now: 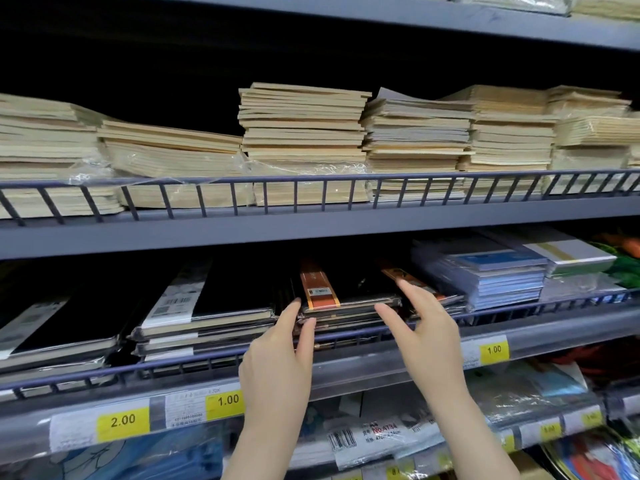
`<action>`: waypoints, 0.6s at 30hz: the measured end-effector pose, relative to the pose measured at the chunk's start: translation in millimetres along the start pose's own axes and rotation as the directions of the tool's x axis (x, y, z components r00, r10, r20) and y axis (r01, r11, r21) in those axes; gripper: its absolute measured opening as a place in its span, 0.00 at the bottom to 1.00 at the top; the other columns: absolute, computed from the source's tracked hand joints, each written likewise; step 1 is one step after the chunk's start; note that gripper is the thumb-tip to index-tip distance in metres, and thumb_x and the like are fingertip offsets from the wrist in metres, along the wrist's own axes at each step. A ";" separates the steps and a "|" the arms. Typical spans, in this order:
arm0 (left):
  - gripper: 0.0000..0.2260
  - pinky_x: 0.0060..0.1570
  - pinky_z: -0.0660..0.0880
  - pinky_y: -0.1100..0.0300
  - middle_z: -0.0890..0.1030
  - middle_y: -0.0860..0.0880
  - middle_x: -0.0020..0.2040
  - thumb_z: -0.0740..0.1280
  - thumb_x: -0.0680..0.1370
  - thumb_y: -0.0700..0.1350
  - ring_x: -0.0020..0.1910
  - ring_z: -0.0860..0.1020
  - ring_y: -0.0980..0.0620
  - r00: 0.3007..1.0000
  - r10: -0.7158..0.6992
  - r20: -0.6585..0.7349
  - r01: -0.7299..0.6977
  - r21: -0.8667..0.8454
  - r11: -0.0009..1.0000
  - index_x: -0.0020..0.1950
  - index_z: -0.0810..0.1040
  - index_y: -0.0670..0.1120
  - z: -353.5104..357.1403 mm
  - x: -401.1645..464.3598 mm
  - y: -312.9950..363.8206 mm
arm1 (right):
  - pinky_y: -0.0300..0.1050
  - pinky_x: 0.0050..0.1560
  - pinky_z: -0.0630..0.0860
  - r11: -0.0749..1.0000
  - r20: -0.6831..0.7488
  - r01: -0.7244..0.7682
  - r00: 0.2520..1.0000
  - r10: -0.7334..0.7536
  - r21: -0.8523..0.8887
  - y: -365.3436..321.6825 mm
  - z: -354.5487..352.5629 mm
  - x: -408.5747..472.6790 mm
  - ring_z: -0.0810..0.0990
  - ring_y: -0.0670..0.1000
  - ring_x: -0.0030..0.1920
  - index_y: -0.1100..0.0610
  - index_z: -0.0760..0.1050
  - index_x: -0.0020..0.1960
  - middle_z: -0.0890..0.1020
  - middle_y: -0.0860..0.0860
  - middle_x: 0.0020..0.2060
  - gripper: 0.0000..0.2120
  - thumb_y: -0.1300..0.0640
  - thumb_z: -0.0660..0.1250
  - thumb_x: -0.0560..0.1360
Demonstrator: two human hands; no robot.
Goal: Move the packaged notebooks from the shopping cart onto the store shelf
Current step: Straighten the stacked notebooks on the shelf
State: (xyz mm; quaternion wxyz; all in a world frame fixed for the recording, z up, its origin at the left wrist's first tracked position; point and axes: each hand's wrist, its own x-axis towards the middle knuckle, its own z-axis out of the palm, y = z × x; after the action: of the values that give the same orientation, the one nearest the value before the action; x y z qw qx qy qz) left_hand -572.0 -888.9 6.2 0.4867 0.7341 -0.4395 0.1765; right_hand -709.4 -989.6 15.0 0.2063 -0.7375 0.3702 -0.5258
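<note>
Grey store shelving fills the head view, kraft pads stacked at 12 o'clock. On the middle shelf point(346, 344) a packaged notebook point(341, 296) already lies on its pile; left hand point(277, 362) and right hand point(426, 337), fingers spread, touch its front edge, gripping nothing. No cart shows, so what remains is unknowable.

You have open dark room above the short stack of black wrapped notebooks with orange bands point(346, 299); the grey metal shelf board point(311, 233) above is the roof. A low wire rail point(363, 332) runs along the front edge, so you must go over it. The black notebooks with white labels point(207, 313) block the left side. The taller blue notebook pile point(498, 278) blocks the right.
</note>
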 end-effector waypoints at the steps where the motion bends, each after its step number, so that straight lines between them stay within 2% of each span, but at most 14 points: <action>1: 0.18 0.25 0.61 0.61 0.66 0.55 0.23 0.62 0.76 0.53 0.22 0.65 0.57 1.000 -0.011 0.015 0.012 -0.008 1.000 0.66 0.71 0.53 -0.3 -1.4 -1.3 | 0.33 0.53 0.68 0.997 0.018 -0.059 0.998 0.058 0.041 2.3 -5.6 2.0 0.73 0.40 0.55 0.52 0.71 0.65 0.73 0.41 0.60 0.22 0.48 0.66 0.73; 3: 0.18 0.26 0.60 0.61 0.65 0.56 0.23 0.63 0.76 0.51 0.23 0.64 0.57 0.999 -0.018 0.029 0.018 -0.009 1.000 0.66 0.71 0.54 -1.3 -2.8 -1.9 | 0.25 0.46 0.69 0.991 0.068 -0.116 0.991 0.112 0.061 5.4 -12.2 6.9 0.77 0.43 0.50 0.53 0.71 0.65 0.76 0.42 0.57 0.21 0.49 0.64 0.74; 6: 0.17 0.24 0.59 0.63 0.62 0.57 0.22 0.65 0.76 0.48 0.22 0.62 0.58 0.999 -0.034 0.029 0.034 -0.005 0.999 0.65 0.73 0.53 -2.6 -2.6 0.3 | 0.16 0.40 0.66 0.988 0.143 -0.134 0.982 0.122 0.080 4.4 -9.3 13.9 0.75 0.40 0.54 0.55 0.73 0.64 0.79 0.46 0.55 0.18 0.53 0.64 0.75; 13: 0.16 0.22 0.56 0.67 0.61 0.57 0.19 0.67 0.74 0.43 0.18 0.60 0.59 0.999 -0.045 0.026 0.046 -0.054 0.997 0.63 0.75 0.48 -5.5 -7.1 -6.5 | 0.15 0.41 0.66 0.974 0.137 -0.160 0.981 0.139 0.159 -2.0 3.7 14.2 0.76 0.39 0.51 0.56 0.75 0.62 0.82 0.50 0.55 0.17 0.54 0.66 0.74; 18: 0.17 0.20 0.58 0.66 0.67 0.55 0.20 0.67 0.75 0.43 0.18 0.64 0.56 0.998 -0.058 0.039 0.060 -0.053 0.997 0.63 0.74 0.47 -4.6 -6.4 -4.4 | 0.20 0.44 0.67 0.984 0.111 -0.116 0.989 0.102 0.132 -4.9 5.3 13.3 0.74 0.38 0.53 0.55 0.75 0.61 0.81 0.48 0.56 0.16 0.54 0.65 0.75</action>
State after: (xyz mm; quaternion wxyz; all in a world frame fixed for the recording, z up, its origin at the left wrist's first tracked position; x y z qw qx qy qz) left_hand -571.2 -881.2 1.5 0.5031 0.7366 -0.4310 0.1363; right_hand -700.6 -997.1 24.8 0.3044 -0.7263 0.3616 -0.4990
